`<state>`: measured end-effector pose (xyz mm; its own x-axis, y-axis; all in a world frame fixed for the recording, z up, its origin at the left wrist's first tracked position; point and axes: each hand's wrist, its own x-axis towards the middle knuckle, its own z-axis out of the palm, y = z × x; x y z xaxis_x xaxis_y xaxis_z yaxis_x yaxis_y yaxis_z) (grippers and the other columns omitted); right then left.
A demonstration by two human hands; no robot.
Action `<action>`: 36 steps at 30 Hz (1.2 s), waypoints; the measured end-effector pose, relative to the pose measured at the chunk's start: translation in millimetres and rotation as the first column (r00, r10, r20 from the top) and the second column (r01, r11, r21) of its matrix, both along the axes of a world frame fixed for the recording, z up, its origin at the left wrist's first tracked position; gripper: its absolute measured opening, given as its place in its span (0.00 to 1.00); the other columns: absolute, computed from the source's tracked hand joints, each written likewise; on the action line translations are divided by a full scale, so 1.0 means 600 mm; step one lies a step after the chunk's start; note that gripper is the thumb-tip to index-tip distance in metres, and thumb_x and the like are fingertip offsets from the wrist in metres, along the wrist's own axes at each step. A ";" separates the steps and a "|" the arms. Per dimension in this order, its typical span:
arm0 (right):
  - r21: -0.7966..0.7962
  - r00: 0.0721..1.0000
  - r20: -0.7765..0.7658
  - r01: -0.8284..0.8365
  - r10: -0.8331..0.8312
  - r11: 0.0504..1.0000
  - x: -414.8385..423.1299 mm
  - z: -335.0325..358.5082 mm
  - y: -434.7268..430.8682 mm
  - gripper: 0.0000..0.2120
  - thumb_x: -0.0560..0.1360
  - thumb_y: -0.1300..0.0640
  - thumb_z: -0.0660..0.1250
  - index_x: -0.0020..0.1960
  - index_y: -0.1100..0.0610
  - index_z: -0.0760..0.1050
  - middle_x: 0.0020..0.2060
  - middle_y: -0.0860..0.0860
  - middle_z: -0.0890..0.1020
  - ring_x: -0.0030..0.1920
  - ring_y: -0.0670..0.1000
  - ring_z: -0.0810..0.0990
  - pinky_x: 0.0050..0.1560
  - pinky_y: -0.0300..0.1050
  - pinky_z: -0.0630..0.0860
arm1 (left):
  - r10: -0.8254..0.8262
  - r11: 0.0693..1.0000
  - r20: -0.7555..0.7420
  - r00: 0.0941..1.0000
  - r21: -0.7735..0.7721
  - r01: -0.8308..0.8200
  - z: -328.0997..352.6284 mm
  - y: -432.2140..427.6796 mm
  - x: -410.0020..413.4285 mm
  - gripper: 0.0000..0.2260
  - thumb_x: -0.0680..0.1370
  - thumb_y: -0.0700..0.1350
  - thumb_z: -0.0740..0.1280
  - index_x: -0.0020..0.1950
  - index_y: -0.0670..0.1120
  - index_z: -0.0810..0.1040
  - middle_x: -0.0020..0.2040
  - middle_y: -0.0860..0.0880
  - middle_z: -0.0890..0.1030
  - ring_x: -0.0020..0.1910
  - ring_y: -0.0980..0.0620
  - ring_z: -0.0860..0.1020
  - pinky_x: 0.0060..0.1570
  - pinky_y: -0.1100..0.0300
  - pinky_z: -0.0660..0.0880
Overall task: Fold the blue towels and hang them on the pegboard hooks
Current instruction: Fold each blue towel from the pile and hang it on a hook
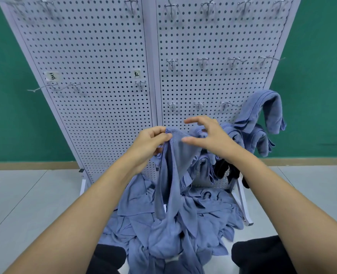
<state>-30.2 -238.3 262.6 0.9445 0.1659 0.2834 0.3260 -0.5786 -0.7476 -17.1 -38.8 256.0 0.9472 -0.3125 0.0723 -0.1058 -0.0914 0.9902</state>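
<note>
Green wall [15, 95] and pale grey floor [25, 194] frame a white two-panel pegboard [104, 56] bearing rows of wire hooks [202, 61] and two small paper labels [137, 74]. We see the left hand [149, 145] pinching the upper edge of a blue towel [175, 165] between thumb and curled fingers; the towel hangs lengthwise from that grip down to a loose heap of blue towels [203, 214] on the floor at the board's foot. Our right hand [213, 139] hovers beside the same edge, fingers spread and gripping nothing; its thumb may touch the cloth, though the view does not settle this. Folded blue towels [266, 113] hang on hooks at the lower right of the board; a dark cloth [225, 169] hangs below them.
</note>
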 end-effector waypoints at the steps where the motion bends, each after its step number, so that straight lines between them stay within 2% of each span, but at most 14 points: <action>1: -0.080 1.000 0.001 -0.020 0.021 0.997 0.001 -0.001 -0.003 0.22 0.69 0.47 0.74 0.62 0.44 0.73 0.60 0.38 0.72 0.63 0.41 0.63 0.60 0.34 0.61 | -0.029 1.000 0.003 1.000 -0.002 0.029 0.001 -0.001 -0.001 0.08 0.79 0.40 0.62 0.50 0.45 0.81 0.42 0.49 0.80 0.42 0.52 0.74 0.47 0.56 0.69; 3: -0.132 0.997 -0.034 -0.069 0.065 0.989 0.006 -0.004 -0.004 0.18 0.68 0.45 0.75 0.55 0.47 0.77 0.58 0.41 0.76 0.62 0.43 0.68 0.62 0.38 0.65 | -0.058 0.998 0.003 0.998 -0.004 0.058 0.003 -0.001 -0.002 0.10 0.80 0.39 0.60 0.48 0.47 0.81 0.40 0.51 0.81 0.39 0.55 0.75 0.46 0.58 0.70; 5: -0.180 0.997 -0.042 -0.071 0.064 0.981 0.010 -0.006 -0.003 0.12 0.70 0.46 0.73 0.45 0.53 0.78 0.45 0.49 0.82 0.50 0.48 0.77 0.56 0.50 0.74 | -0.041 0.999 -0.012 0.999 0.012 0.041 -0.001 0.000 0.001 0.11 0.80 0.38 0.59 0.46 0.48 0.81 0.39 0.52 0.81 0.38 0.56 0.75 0.45 0.60 0.72; 6: -0.223 0.998 -0.033 -0.060 0.054 0.973 0.012 -0.008 -0.003 0.12 0.72 0.45 0.71 0.43 0.55 0.77 0.40 0.51 0.81 0.44 0.49 0.78 0.51 0.53 0.74 | -0.011 1.000 -0.024 1.000 0.028 0.012 -0.004 0.001 0.005 0.11 0.80 0.39 0.60 0.46 0.48 0.81 0.39 0.51 0.80 0.38 0.55 0.75 0.45 0.59 0.73; 10: -0.419 0.999 0.036 0.039 -0.026 0.907 0.011 -0.008 -0.001 0.13 0.75 0.43 0.66 0.38 0.50 0.71 0.32 0.45 0.74 0.36 0.46 0.71 0.41 0.49 0.72 | 0.144 0.984 -0.106 0.984 0.116 -0.132 -0.022 0.007 0.015 0.07 0.81 0.42 0.61 0.50 0.47 0.79 0.44 0.49 0.80 0.39 0.54 0.77 0.45 0.61 0.76; 12: -0.423 0.998 0.030 0.059 -0.051 0.904 0.009 -0.005 0.000 0.14 0.76 0.46 0.65 0.36 0.51 0.70 0.29 0.45 0.72 0.33 0.44 0.69 0.39 0.48 0.70 | 0.158 0.978 -0.158 0.975 0.162 -0.132 -0.032 0.013 0.014 0.07 0.81 0.45 0.61 0.54 0.47 0.77 0.47 0.50 0.81 0.42 0.54 0.79 0.45 0.61 0.76; 17: -0.420 0.994 -0.010 0.097 -0.111 0.903 0.005 0.023 0.010 0.17 0.76 0.50 0.67 0.34 0.58 0.68 0.27 0.49 0.66 0.30 0.47 0.64 0.34 0.45 0.62 | 0.143 0.975 -0.251 0.957 0.201 -0.093 -0.050 0.027 0.000 0.05 0.80 0.48 0.63 0.54 0.49 0.76 0.51 0.49 0.82 0.43 0.54 0.80 0.44 0.60 0.77; 20: -0.350 0.986 0.037 0.164 -0.162 0.922 -0.001 0.061 0.020 0.18 0.75 0.51 0.67 0.33 0.59 0.67 0.27 0.49 0.65 0.29 0.47 0.62 0.30 0.41 0.59 | 0.138 0.980 -0.342 0.930 0.184 -0.077 -0.073 0.028 -0.010 0.08 0.79 0.48 0.65 0.56 0.47 0.76 0.51 0.48 0.81 0.44 0.52 0.79 0.45 0.58 0.78; 23: -0.226 0.976 0.073 0.218 -0.206 0.949 -0.011 0.109 0.028 0.21 0.76 0.52 0.67 0.30 0.56 0.61 0.27 0.50 0.63 0.29 0.47 0.61 0.30 0.41 0.58 | 0.142 0.988 -0.440 0.887 0.114 -0.102 -0.099 0.020 -0.027 0.06 0.78 0.47 0.67 0.51 0.45 0.77 0.43 0.49 0.77 0.38 0.52 0.76 0.42 0.59 0.76; 26: -0.061 0.969 0.088 0.237 -0.231 0.970 -0.024 0.153 0.026 0.18 0.75 0.52 0.68 0.34 0.61 0.68 0.29 0.52 0.65 0.32 0.48 0.63 0.34 0.43 0.61 | 0.152 0.981 -0.562 0.813 -0.015 -0.194 -0.120 0.016 -0.055 0.12 0.75 0.51 0.71 0.45 0.43 0.75 0.39 0.48 0.76 0.36 0.50 0.75 0.41 0.57 0.75; 29: 0.142 0.963 0.095 0.236 -0.251 0.961 -0.040 0.187 0.014 0.15 0.75 0.51 0.68 0.37 0.60 0.70 0.30 0.53 0.65 0.32 0.49 0.63 0.31 0.40 0.61 | -0.125 0.892 -0.766 0.630 -0.365 -0.267 -0.138 0.008 -0.083 0.25 0.72 0.61 0.70 0.54 0.40 0.79 0.55 0.39 0.81 0.56 0.39 0.78 0.59 0.44 0.74; 31: 0.307 0.969 0.052 0.216 -0.243 0.927 -0.045 0.193 -0.006 0.14 0.76 0.52 0.67 0.38 0.62 0.72 0.31 0.54 0.68 0.34 0.50 0.67 0.34 0.41 0.65 | -0.325 0.753 -0.772 0.547 -0.560 -0.344 -0.140 -0.002 -0.098 0.28 0.72 0.62 0.69 0.54 0.36 0.80 0.57 0.34 0.79 0.59 0.35 0.76 0.64 0.41 0.69; 34: 0.457 0.965 -0.077 0.257 -0.250 0.852 -0.046 0.171 -0.048 0.17 0.76 0.52 0.68 0.45 0.68 0.76 0.37 0.59 0.74 0.39 0.53 0.74 0.40 0.47 0.70 | -0.394 0.606 -0.694 0.602 -0.689 -0.398 -0.128 -0.015 -0.096 0.20 0.71 0.55 0.71 0.50 0.38 0.81 0.45 0.39 0.83 0.44 0.42 0.80 0.48 0.49 0.77; 36: 0.491 0.939 -0.142 0.342 -0.314 0.801 -0.051 0.144 -0.080 0.17 0.76 0.52 0.68 0.47 0.68 0.77 0.38 0.59 0.76 0.40 0.54 0.75 0.41 0.48 0.73 | -0.308 0.662 -0.707 0.636 -0.640 -0.391 -0.112 -0.008 -0.080 0.14 0.72 0.52 0.71 0.50 0.43 0.79 0.40 0.43 0.83 0.35 0.45 0.80 0.36 0.54 0.78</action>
